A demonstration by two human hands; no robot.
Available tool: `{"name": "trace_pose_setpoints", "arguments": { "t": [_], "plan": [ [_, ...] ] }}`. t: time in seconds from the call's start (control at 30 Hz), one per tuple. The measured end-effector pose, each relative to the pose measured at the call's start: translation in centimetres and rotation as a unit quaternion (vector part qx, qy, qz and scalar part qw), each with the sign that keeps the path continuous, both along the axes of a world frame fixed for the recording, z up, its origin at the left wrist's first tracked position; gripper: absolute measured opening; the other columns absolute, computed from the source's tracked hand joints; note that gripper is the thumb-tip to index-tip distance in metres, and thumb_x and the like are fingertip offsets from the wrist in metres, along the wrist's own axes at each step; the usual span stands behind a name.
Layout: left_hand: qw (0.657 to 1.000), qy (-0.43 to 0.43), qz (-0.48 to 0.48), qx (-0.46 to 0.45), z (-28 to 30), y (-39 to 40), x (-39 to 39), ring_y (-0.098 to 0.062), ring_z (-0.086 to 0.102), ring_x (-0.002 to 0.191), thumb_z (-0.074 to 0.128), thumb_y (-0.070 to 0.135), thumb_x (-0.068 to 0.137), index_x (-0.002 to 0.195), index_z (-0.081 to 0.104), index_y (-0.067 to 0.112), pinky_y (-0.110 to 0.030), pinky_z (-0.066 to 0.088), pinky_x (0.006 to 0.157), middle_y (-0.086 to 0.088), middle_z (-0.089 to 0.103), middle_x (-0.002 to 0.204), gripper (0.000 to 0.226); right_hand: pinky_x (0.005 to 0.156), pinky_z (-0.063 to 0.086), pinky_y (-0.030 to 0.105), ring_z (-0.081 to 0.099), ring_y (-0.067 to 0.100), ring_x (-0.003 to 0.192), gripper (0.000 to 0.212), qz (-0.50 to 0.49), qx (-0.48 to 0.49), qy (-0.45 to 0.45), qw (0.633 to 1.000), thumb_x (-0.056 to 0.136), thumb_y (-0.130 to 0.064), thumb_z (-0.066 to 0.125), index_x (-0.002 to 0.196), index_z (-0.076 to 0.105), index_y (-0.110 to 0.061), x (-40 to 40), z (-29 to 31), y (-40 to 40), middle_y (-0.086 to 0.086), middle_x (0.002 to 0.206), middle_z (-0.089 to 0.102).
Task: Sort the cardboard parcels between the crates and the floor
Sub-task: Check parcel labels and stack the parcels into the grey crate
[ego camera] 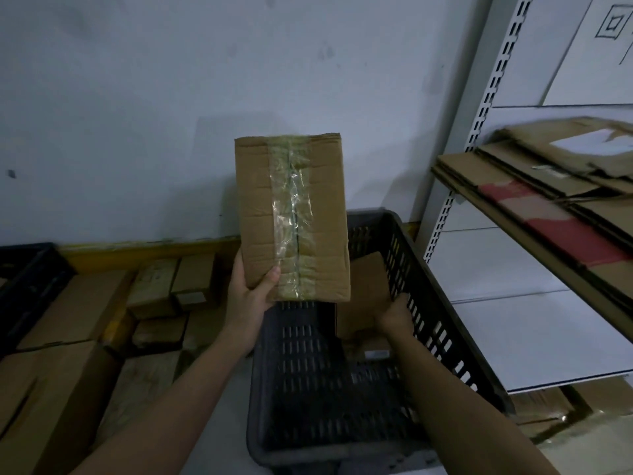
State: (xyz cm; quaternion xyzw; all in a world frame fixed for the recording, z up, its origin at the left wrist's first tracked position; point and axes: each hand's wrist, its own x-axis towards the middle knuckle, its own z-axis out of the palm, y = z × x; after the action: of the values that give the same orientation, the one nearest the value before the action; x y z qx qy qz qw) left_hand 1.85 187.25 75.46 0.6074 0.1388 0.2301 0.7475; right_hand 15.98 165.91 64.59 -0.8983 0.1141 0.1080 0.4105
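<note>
Fingers of the left hand (251, 296) grip the lower left corner of a taped parcel (293, 217), thumb (270, 277) pressed on its front face, other fingers hidden behind. Parcel is held up on end, above the far rim of the grey crate (442, 303), clear of the floor.

Right hand (394, 313) is down inside the crate, fingers curled over the near edge of a smaller parcel (363, 296) that leans against the crate's right wall. Looks like a grip, fingertips partly hidden by the box.

Progress, judged: midway. At least one more small box (370, 347) sits in the crate just below the right wrist; the crate's base left of that hand is bare mesh. Left of the left hand, many parcels already lie on the floor (157, 303), some stacked, plus long cartons (68, 310) nearer the camera. A black crate (27, 286) sits further left, contents not visible. So two parcels in hand are undecided and a little remains in the crate.

Pose: both forearms reach forward from the bottom edge. Left wrist is raised and cocked back, palm toward the parcel. Right arm angles down into the crate, back of hand up. Right of the right hand, a shelf (486, 166) carries flattened cardboard (548, 186).
</note>
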Motion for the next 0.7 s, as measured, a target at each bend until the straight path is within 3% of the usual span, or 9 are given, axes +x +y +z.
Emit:
{"name": "trace_pose_setpoints", "arguments": {
  "t": [0.1, 0.17, 0.3, 0.47, 0.57, 0.7],
  "plan": [
    [1.000, -0.003, 0.024, -0.016, 1.2, -0.3, -0.9, -0.018, 0.067, 0.111, 0.067, 0.010, 0.092, 0.126, 0.050, 0.045, -0.046, 0.058, 0.086, 0.009, 0.065, 0.122, 0.052, 0.100, 0.045, 0.044, 0.051, 0.039, 0.125, 0.051, -0.012, 0.053, -0.065, 0.996, 0.096, -0.007, 0.054, 0.143, 0.034, -0.005, -0.8, 2.4, -0.6, 0.022, 0.141, 0.049],
    [0.999, -0.007, 0.035, -0.025, 2.1, -0.4, -1.6, -0.015, 0.068, 0.107, 0.066, 0.010, 0.093, 0.130, 0.048, 0.040, -0.040, 0.060, 0.079, 0.009, 0.064, 0.122, 0.051, 0.092, 0.046, 0.040, 0.054, 0.037, 0.121, 0.043, -0.023, 0.092, -0.102, 0.990, 0.098, -0.009, 0.053, 0.139, 0.039, -0.007, -1.7, 3.9, -1.0, 0.020, 0.137, 0.053],
    [0.998, -0.020, 0.052, -0.029, 3.7, -0.9, -3.3, -0.004, 0.071, 0.090, 0.062, 0.008, 0.094, 0.128, 0.048, 0.035, -0.031, 0.061, 0.067, 0.009, 0.066, 0.117, 0.045, 0.089, 0.042, 0.034, 0.053, 0.033, 0.123, 0.043, -0.027, 0.185, -0.147, 0.971, 0.099, -0.015, 0.056, 0.140, 0.043, -0.012, -3.4, 7.2, -1.4, 0.014, 0.137, 0.054],
    [0.996, -0.024, 0.076, -0.032, 5.4, -1.0, -6.0, -0.009, 0.066, 0.100, 0.063, 0.011, 0.094, 0.136, 0.045, 0.032, -0.034, 0.058, 0.068, 0.011, 0.065, 0.117, 0.050, 0.105, 0.043, 0.043, 0.049, 0.031, 0.130, 0.044, -0.025, 0.259, -0.197, 0.945, 0.099, -0.014, 0.059, 0.140, 0.046, -0.015, -5.3, 10.1, -1.3, 0.011, 0.142, 0.051],
    [0.995, -0.033, 0.090, -0.012, 6.4, -0.1, -7.9, -0.010, 0.066, 0.102, 0.064, 0.012, 0.094, 0.125, 0.048, 0.040, -0.034, 0.057, 0.069, 0.014, 0.066, 0.116, 0.045, 0.102, 0.043, 0.040, 0.050, 0.029, 0.129, 0.042, -0.032, 0.267, -0.216, 0.939, 0.100, -0.015, 0.057, 0.140, 0.046, -0.015, -7.0, 11.3, -1.2, 0.011, 0.141, 0.052],
    [0.994, -0.035, 0.099, 0.025, 7.3, 2.0, -10.6, -0.020, 0.065, 0.112, 0.067, 0.018, 0.093, 0.143, 0.044, 0.033, -0.045, 0.059, 0.077, 0.005, 0.063, 0.129, 0.057, 0.094, 0.045, 0.035, 0.054, 0.025, 0.121, 0.041, -0.027, 0.285, -0.228, 0.931, 0.101, -0.017, 0.055, 0.141, 0.044, -0.013, -8.9, 12.9, -0.4, 0.011, 0.137, 0.054]
  ]
}}
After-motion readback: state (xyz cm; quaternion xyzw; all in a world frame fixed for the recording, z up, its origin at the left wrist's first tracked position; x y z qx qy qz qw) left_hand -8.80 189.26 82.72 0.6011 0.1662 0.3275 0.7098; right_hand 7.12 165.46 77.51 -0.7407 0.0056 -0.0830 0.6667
